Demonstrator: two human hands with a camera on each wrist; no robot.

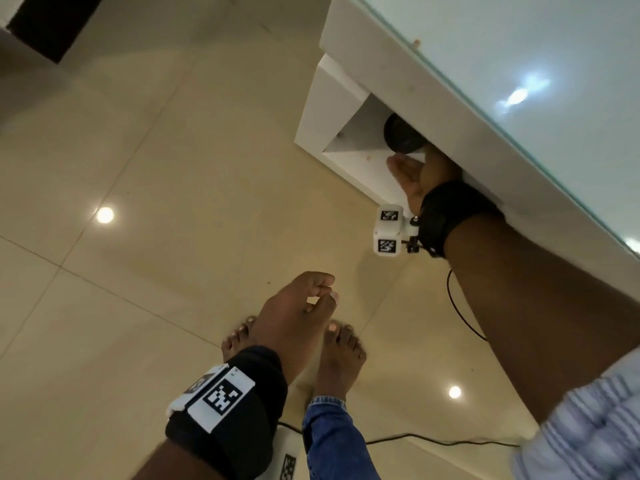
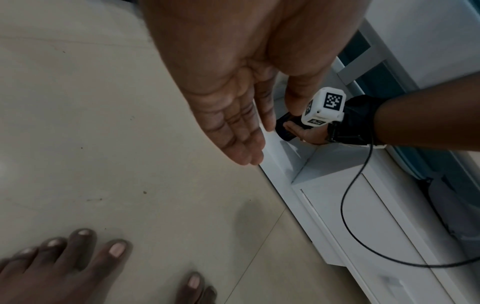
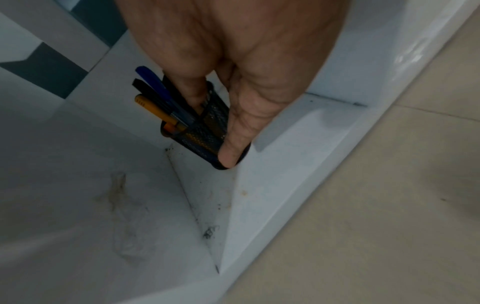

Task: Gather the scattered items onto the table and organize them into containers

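With the right hand point(image 3: 233, 67) curled round the mesh pen holder point(image 3: 207, 131) in the open shelf under the tabletop point(image 1: 519, 46), near the shelf's front edge, and the left hand point(image 2: 233, 98) loose and empty, a tilt could have spilled the pens point(image 3: 155, 98).

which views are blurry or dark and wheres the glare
Head view: bright, with ceiling-light glare spots on the floor tiles and glass tabletop; striped sleeve motion-blurred. Left wrist view: dim, left hand soft. Right wrist view: dim and slightly blurred, but the mesh pen holder in the right hand stays readable.
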